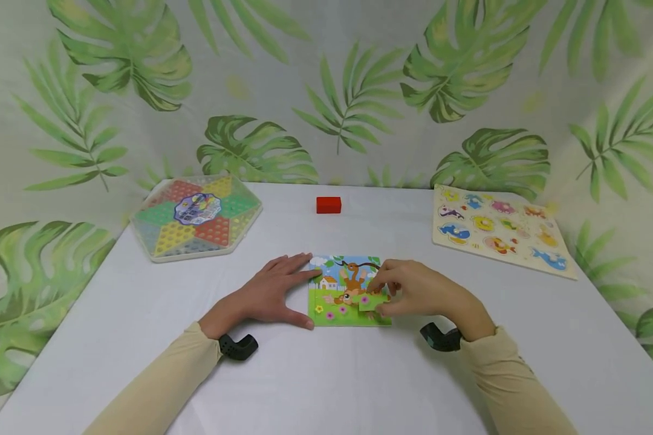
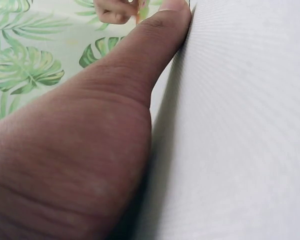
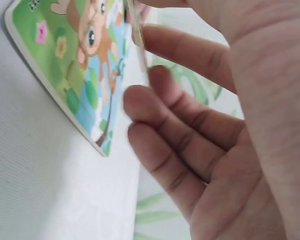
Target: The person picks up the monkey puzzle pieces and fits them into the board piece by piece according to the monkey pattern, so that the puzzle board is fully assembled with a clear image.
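Note:
A jigsaw puzzle board with a monkey, a house and flowers lies mid-table in the head view. My left hand rests spread at its left side, with fingertips on the board's upper left and the thumb at the lower left corner. Between thumb and fingers, my right hand pinches a green puzzle piece with a pink flower over the board's right part. The right wrist view shows this thin piece nearly edge-on, tilted off the board. In the left wrist view the left thumb touches the white surface.
Behind the board stands a red block. A hexagonal Chinese checkers set lies at the back left. At the back right is a wooden peg puzzle with sea animals. A leaf-patterned cloth hangs behind the table.

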Tool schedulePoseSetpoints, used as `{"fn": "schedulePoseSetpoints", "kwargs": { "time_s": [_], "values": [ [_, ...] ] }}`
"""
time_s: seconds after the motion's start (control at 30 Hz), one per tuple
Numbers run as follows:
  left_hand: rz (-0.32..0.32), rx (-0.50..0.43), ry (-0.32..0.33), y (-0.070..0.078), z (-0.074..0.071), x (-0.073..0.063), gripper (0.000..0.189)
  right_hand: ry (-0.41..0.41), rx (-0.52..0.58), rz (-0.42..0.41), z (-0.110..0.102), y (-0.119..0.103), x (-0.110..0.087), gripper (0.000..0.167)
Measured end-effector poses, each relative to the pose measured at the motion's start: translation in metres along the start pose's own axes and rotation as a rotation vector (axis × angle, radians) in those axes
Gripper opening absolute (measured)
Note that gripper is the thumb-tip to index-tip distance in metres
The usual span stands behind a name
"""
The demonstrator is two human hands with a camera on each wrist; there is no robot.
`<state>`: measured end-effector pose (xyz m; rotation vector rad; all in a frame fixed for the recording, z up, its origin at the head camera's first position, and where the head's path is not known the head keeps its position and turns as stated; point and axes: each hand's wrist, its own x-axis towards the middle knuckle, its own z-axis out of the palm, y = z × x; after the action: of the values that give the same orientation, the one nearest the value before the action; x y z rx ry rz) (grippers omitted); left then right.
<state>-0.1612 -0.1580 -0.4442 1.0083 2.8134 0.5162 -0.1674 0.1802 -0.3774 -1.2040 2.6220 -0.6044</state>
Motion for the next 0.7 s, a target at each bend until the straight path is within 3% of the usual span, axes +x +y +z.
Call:
{"fn": "schedulePoseSetpoints", "kwargs": {
  "time_s": [0.17, 0.43, 0.7],
  "values": [
    [0.005, 0.007, 0.003, 0.0, 0.0, 0.0, 0.106, 0.005, 0.031, -0.009, 0.006, 0.0, 0.002, 0.025],
    [0.008, -0.004, 0.005, 0.0, 0.001, 0.0, 0.106, -0.015, -0.001, -0.01, 0.011, -0.003, 0.005, 0.045],
    [0.008, -0.004, 0.01, 0.002, 0.0, -0.001, 0.104, -0.028, -0.021, -0.008, 0.014, -0.003, 0.004, 0.041]
  ]
}}
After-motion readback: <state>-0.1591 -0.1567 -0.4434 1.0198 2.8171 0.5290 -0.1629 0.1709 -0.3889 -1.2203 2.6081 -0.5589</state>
